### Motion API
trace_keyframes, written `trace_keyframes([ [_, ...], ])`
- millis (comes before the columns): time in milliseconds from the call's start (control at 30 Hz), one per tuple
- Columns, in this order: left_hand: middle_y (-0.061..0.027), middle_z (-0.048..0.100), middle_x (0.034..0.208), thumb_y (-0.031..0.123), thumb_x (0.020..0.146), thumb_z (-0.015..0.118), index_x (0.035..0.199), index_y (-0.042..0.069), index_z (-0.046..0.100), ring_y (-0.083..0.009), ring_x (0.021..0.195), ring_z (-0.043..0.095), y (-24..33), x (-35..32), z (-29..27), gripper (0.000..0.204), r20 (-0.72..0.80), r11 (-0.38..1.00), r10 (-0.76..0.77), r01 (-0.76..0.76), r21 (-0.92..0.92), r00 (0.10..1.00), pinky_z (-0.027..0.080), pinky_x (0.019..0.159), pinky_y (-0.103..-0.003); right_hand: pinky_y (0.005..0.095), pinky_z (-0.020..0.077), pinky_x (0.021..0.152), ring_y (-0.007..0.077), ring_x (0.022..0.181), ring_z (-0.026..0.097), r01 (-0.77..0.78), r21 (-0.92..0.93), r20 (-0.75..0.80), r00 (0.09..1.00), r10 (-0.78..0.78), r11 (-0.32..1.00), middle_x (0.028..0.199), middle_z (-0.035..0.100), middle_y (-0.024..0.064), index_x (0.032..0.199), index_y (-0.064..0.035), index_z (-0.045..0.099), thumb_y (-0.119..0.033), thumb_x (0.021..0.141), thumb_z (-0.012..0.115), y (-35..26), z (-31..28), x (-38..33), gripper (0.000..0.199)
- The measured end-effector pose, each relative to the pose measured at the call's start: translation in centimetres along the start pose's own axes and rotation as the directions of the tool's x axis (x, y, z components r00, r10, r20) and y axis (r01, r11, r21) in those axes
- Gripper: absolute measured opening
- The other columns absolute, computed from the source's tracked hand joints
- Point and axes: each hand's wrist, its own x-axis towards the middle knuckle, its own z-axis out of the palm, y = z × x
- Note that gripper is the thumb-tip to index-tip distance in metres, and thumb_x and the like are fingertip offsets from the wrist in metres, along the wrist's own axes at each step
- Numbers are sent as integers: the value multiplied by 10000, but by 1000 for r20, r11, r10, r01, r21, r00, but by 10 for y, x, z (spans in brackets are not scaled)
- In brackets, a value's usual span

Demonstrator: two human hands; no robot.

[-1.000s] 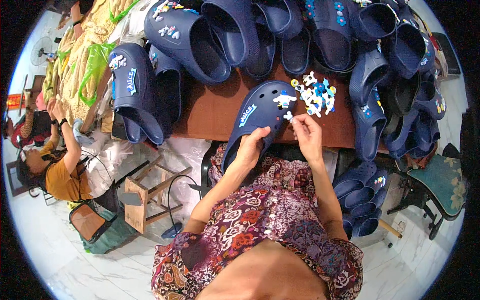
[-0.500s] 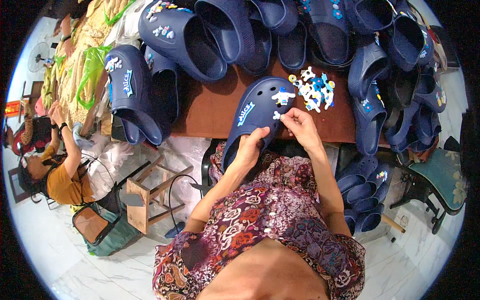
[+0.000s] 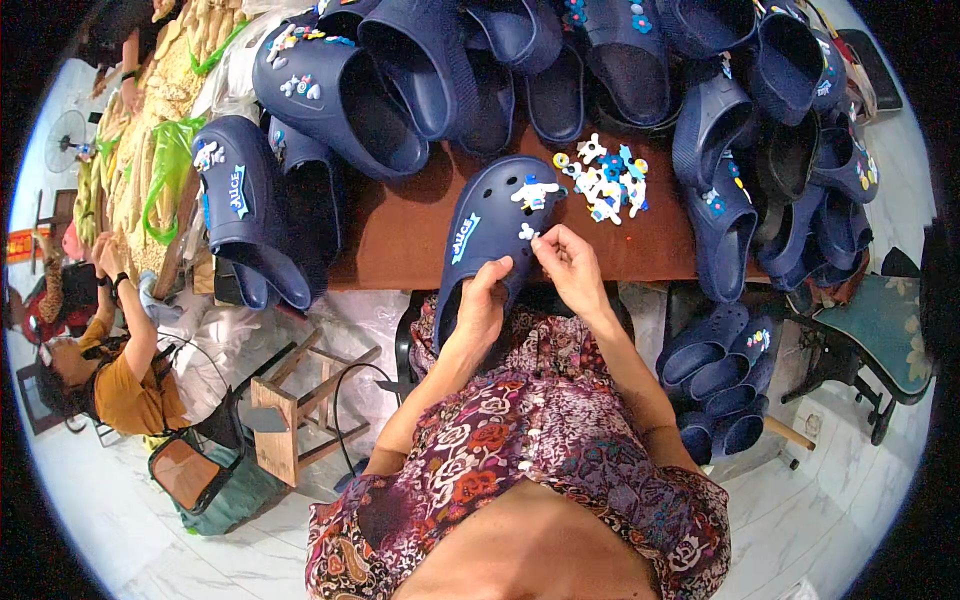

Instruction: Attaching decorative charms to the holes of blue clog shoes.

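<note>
A navy-blue clog is held at the table's front edge, its toe pointing away from me. My left hand grips it, thumb on top and the other fingers hidden inside the opening. A light-blue lettered charm sits on the clog's left side, and a white cartoon-figure charm near its toe. With thumb and forefinger, my right hand pinches at a small white charm on the clog's right side. Whether that charm is seated in a hole cannot be seen. Right of the toe lies a pile of white, blue and yellow charms.
Navy clogs crowd the back and both sides of the brown table. More clogs are gathered below at right, beside a chair. A wooden stool stands at left; a person in orange works beyond it.
The view has shifted slightly, so the table and clogs sit a little farther left. Both hands keep their places on the clog, the right fingers still at the small white charm.
</note>
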Motion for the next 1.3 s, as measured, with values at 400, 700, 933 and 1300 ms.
trace_keyframes([
  [400, -65, 671, 1086, 130, 854, 650, 1115, 20, 621, -186, 1014, 628, -4, -4, 2, 285, -45, 996, 90, -88, 35, 995, 460, 948, -343, 427, 510, 709, 351, 831, 632, 180, -637, -161, 920, -357, 750, 972, 605, 156, 1086, -45, 589, -102, 919, 563, 7, -34, 24, 179],
  [700, -68, 660, 1105, 141, 854, 655, 1130, 17, 606, -200, 1020, 623, -4, -3, 3, 306, -89, 994, 96, -100, -42, 991, 460, 950, -350, 481, 493, 681, 394, 835, 611, 213, -739, -104, 901, -420, 639, 951, 574, 158, 1038, -56, 568, -124, 914, 588, 11, -33, 48, 143],
  [933, -46, 625, 1097, 101, 838, 696, 1162, 9, 569, -146, 992, 601, -5, -2, 5, 360, -75, 989, 119, -125, -79, 990, 469, 916, -299, 479, 490, 635, 369, 749, 626, 137, -762, -140, 920, -366, 634, 884, 609, 131, 937, -67, 559, -160, 883, 628, 14, -34, 52, 127],
  [1300, -53, 662, 1077, 159, 837, 689, 1127, 22, 606, -189, 986, 626, -8, 1, 5, 332, -96, 990, 131, -135, -41, 987, 470, 924, -333, 456, 501, 648, 351, 774, 636, 176, -770, -77, 928, -364, 614, 917, 609, 121, 1014, -87, 594, -166, 888, 622, -3, -41, 42, 152],
])
